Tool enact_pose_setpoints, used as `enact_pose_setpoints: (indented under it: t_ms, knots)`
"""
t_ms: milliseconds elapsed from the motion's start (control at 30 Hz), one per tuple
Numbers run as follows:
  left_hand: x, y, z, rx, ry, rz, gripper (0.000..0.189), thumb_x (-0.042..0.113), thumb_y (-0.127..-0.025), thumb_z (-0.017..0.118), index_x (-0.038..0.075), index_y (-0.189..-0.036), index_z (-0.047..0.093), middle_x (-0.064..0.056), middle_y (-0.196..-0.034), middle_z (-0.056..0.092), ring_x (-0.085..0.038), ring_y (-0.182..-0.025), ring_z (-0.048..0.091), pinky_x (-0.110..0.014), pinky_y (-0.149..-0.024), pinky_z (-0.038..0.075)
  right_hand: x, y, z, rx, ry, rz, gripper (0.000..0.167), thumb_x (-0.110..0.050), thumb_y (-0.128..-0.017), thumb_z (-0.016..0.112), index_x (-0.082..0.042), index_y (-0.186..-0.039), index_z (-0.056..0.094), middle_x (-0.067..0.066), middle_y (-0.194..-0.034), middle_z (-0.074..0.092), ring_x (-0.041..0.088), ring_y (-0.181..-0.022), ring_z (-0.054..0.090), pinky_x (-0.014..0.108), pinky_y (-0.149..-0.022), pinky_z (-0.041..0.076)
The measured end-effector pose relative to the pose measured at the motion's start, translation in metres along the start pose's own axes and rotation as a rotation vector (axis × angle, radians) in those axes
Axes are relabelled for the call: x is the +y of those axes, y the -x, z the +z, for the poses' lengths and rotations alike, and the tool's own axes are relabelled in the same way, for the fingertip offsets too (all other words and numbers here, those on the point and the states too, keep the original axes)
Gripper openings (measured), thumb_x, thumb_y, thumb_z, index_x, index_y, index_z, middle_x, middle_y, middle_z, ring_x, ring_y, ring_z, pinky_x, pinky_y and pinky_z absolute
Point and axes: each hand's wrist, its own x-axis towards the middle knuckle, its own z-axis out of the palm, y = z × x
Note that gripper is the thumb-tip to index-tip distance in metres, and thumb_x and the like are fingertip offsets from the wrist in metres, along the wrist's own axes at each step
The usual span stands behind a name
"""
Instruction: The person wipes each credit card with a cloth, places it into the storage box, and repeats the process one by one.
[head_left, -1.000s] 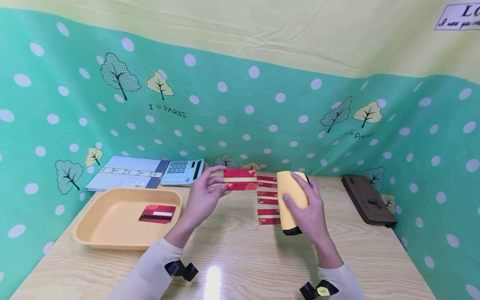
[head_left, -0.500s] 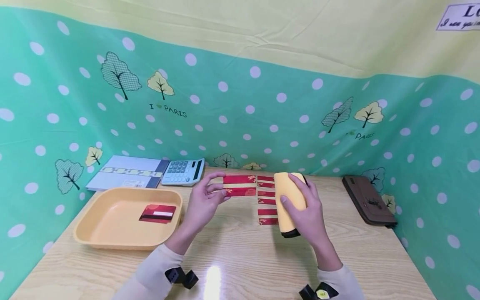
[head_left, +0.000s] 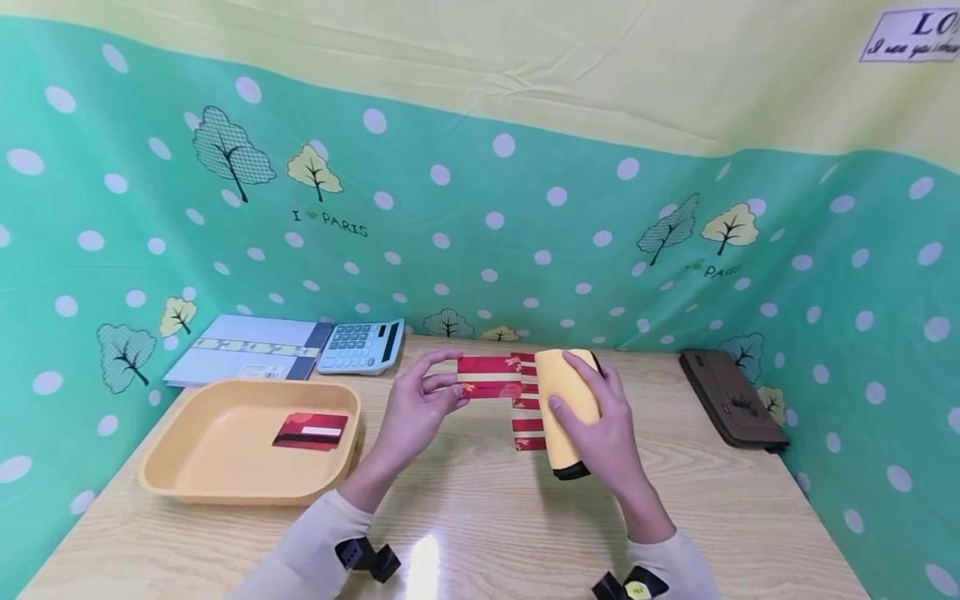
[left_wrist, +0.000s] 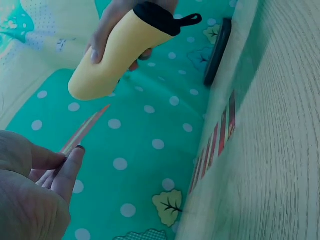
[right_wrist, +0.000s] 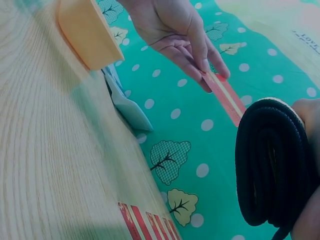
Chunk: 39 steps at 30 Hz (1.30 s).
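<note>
In the head view my left hand [head_left: 416, 410] pinches a red card with a gold stripe [head_left: 489, 377] by its left end, between thumb and fingers. The card is raised off the table, as the left wrist view shows. My right hand [head_left: 603, 429] grips a rolled yellow cloth [head_left: 562, 408] with black edging, fingers and thumb round its sides. A black loop [left_wrist: 190, 20] sticks out from its end, and folded black layers show in the right wrist view. Several red-and-gold striped cards [head_left: 528, 428] lie in a column on the table, partly hidden behind the roll.
At left stands a peach plastic tray [head_left: 176, 493] with a red card [head_left: 311, 432] in it, black-striped side up. Behind are a blue folder [head_left: 225, 358] and a light-blue calculator [head_left: 356, 348]. A brown zip case [head_left: 731, 400] lies far right. A dotted curtain [head_left: 480, 217] backs the table.
My right hand and the yellow roll have moved left, covering more of the column of cards. The pinched card has come lower and slightly right, close to the roll.
</note>
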Motion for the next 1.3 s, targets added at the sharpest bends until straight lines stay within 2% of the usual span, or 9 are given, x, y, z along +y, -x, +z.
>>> enact_pose_setpoints:
  t_ms: [167, 300, 533, 700, 800, 967, 1133, 1300]
  knots:
    - [0.001, 0.002, 0.002, -0.021, -0.006, 0.004, 0.052, -0.007, -0.096, 0.063, 0.018, -0.141, 0.058, -0.023, -0.117, 0.074, -0.03, -0.1, 0.078, -0.037, -0.089, 0.066, 0.0, 0.001, 0.003, -0.001, -0.007, -0.004, 0.061, -0.017, -0.091, 0.079, -0.034, -0.145, 0.058, 0.011, -0.143, 0.045, 0.026, -0.093, 0.057, 0.028, -0.068, 0.057]
    - [0.002, 0.005, 0.004, -0.031, -0.001, 0.005, 0.051, -0.007, -0.097, 0.063, 0.016, -0.141, 0.059, -0.022, -0.117, 0.074, -0.03, -0.1, 0.078, -0.04, -0.09, 0.065, 0.001, 0.002, 0.007, -0.015, -0.01, -0.009, 0.06, -0.018, -0.092, 0.079, -0.034, -0.145, 0.058, 0.011, -0.142, 0.045, 0.026, -0.093, 0.057, 0.027, -0.067, 0.057]
    - [0.004, 0.01, 0.011, -0.064, 0.063, 0.004, 0.049, -0.007, -0.096, 0.064, 0.017, -0.139, 0.06, -0.023, -0.117, 0.073, -0.029, -0.099, 0.078, -0.039, -0.091, 0.065, 0.0, 0.004, 0.012, -0.009, -0.013, -0.019, 0.06, -0.016, -0.091, 0.08, -0.034, -0.144, 0.059, 0.01, -0.14, 0.046, 0.025, -0.093, 0.057, 0.027, -0.067, 0.057]
    - [0.005, 0.013, 0.017, -0.08, 0.1, 0.001, 0.048, -0.007, -0.097, 0.064, 0.018, -0.138, 0.06, -0.022, -0.119, 0.072, -0.029, -0.101, 0.077, -0.047, -0.094, 0.064, -0.001, 0.004, 0.015, -0.002, -0.02, -0.022, 0.06, -0.017, -0.091, 0.08, -0.034, -0.144, 0.059, 0.01, -0.142, 0.046, 0.026, -0.095, 0.057, 0.027, -0.069, 0.057]
    - [0.004, 0.014, 0.018, -0.072, 0.115, -0.002, 0.049, -0.008, -0.096, 0.064, 0.018, -0.138, 0.06, -0.023, -0.118, 0.072, -0.029, -0.1, 0.077, -0.05, -0.095, 0.063, 0.0, 0.004, 0.016, -0.001, -0.032, -0.027, 0.06, -0.017, -0.091, 0.08, -0.035, -0.144, 0.059, 0.009, -0.143, 0.046, 0.026, -0.097, 0.057, 0.026, -0.071, 0.057]
    - [0.003, 0.013, 0.017, -0.047, 0.101, 0.007, 0.049, -0.008, -0.095, 0.065, 0.017, -0.136, 0.061, -0.023, -0.115, 0.074, -0.033, -0.099, 0.077, -0.047, -0.093, 0.064, -0.001, 0.005, 0.019, 0.003, -0.045, -0.037, 0.06, -0.016, -0.091, 0.08, -0.034, -0.144, 0.059, 0.009, -0.144, 0.046, 0.026, -0.097, 0.057, 0.026, -0.07, 0.058]
    - [0.002, 0.013, 0.016, 0.002, 0.028, 0.023, 0.047, -0.007, -0.094, 0.067, 0.018, -0.134, 0.063, -0.021, -0.111, 0.077, -0.032, -0.096, 0.078, -0.039, -0.086, 0.066, -0.002, 0.006, 0.021, 0.005, -0.043, -0.056, 0.061, -0.014, -0.09, 0.08, -0.033, -0.144, 0.06, 0.01, -0.144, 0.046, 0.024, -0.098, 0.057, 0.025, -0.07, 0.058]
    - [0.002, 0.013, 0.014, 0.048, -0.045, 0.034, 0.047, -0.006, -0.093, 0.068, 0.018, -0.133, 0.065, -0.021, -0.111, 0.078, -0.029, -0.095, 0.079, -0.038, -0.083, 0.067, -0.001, 0.006, 0.024, 0.004, -0.035, -0.068, 0.062, -0.014, -0.089, 0.081, -0.034, -0.144, 0.06, 0.009, -0.144, 0.046, 0.023, -0.098, 0.057, 0.025, -0.069, 0.058]
